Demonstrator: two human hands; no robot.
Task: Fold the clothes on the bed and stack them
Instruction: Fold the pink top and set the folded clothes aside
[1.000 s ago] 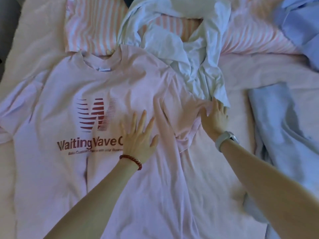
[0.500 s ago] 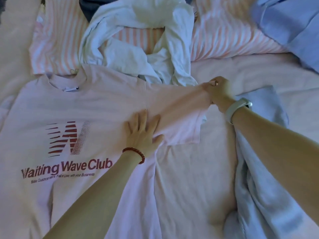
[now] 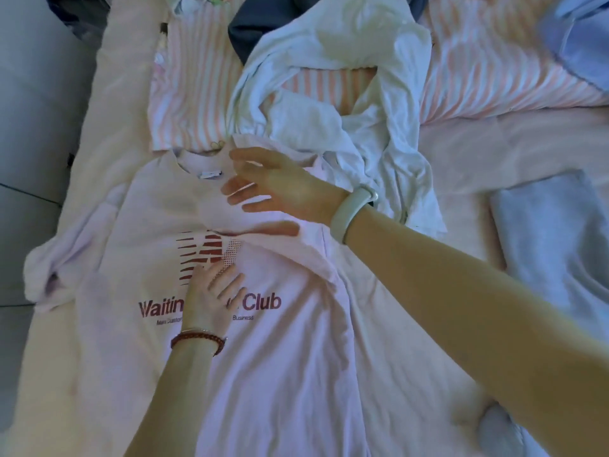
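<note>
Your left hand (image 3: 211,291) covers the middle of the pink T-shirt's (image 3: 280,357) printed lettering, its hem runs off the bottom edge, and the folded blue garment (image 3: 553,245) is cropped at right.

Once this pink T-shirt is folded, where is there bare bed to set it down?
Bare pink sheet lies between the pink printed T-shirt and the folded pale-blue cloth, under the right forearm. Another bare stretch runs below the pink-striped pillow. The head end is crowded: the crumpled white garment overlaps the striped fabric.
</note>
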